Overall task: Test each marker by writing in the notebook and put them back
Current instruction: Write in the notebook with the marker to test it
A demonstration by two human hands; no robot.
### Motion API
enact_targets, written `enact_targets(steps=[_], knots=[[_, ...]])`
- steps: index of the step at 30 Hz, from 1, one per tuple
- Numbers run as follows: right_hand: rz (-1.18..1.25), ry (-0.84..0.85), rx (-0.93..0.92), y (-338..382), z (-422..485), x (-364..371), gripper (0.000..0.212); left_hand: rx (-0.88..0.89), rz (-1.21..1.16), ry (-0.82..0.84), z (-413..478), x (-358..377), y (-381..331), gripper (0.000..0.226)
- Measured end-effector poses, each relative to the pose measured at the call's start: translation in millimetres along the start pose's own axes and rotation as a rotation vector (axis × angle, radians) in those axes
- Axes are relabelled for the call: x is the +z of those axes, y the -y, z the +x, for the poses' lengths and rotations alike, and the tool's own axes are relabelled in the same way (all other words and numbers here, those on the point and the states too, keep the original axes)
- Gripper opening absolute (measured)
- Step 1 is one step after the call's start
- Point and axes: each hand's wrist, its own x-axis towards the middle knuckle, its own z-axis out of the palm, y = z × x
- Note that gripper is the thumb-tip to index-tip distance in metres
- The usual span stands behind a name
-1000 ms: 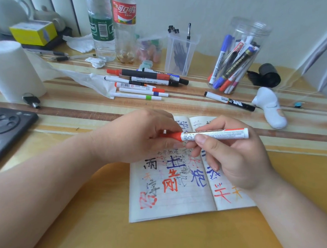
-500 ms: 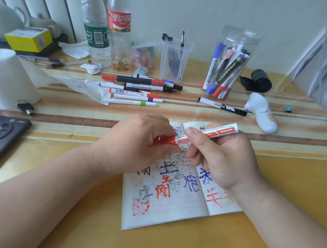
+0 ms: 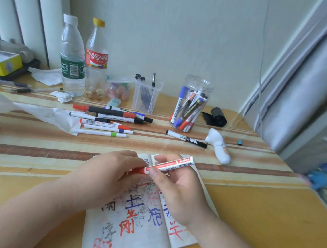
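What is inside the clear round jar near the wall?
The jar holds a leaning bunch of markers, with blue and red caps showing. They overlap, so their exact count cannot be seen.

Bottles (image 3: 73, 66), a clear pen box (image 3: 146, 96) and a marker jar (image 3: 193, 104) line the table's (image 3: 249, 213) far edge. Before them a heap of loose markers (image 3: 110, 119), one black marker (image 3: 186, 139) and a white gadget (image 3: 219, 145) block the way. The striped band beyond the notebook (image 3: 134, 226) and the near right corner give passage.
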Motion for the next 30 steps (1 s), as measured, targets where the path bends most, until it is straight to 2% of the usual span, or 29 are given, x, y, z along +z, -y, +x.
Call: enact_targets(steps=[4, 7, 11, 15, 18, 24, 30], knots=[[0.088, -0.168, -0.092, 4.9, 2.6, -0.3, 0.037, -0.105, 0.038, -0.089, -0.8, -2.8, -0.1, 0.03], [0.037, -0.334, -0.166, 6.4, 10.6, -1.0, 0.04, -0.172, 0.034, -0.143, -1.8, -5.7, 1.4, 0.027], [0.004, -0.358, -0.191, 10.4, 17.3, 1.0, 0.035, -0.141, -0.013, -0.203, -3.4, -5.9, 0.4, 0.029], [0.055, -0.388, -0.199, 22.8, 21.9, -1.4, 0.027, -0.152, -0.056, -0.181, -3.3, -5.4, -1.3, 0.036], [0.029, -0.384, -0.252, 43.5, 37.0, -12.5, 0.024, -0.163, -0.13, -0.15, -3.9, -5.6, -2.2, 0.054], [-0.137, -0.761, -0.539, 104.0, 115.7, -80.8, 0.024, -0.206, -0.052, -0.107, -1.8, -3.5, -2.9, 0.051], [-0.274, -0.896, -0.641, 116.6, 188.5, -118.1, 0.023, -0.176, -0.013, -0.103, 3.3, -1.7, -3.0, 0.043]])
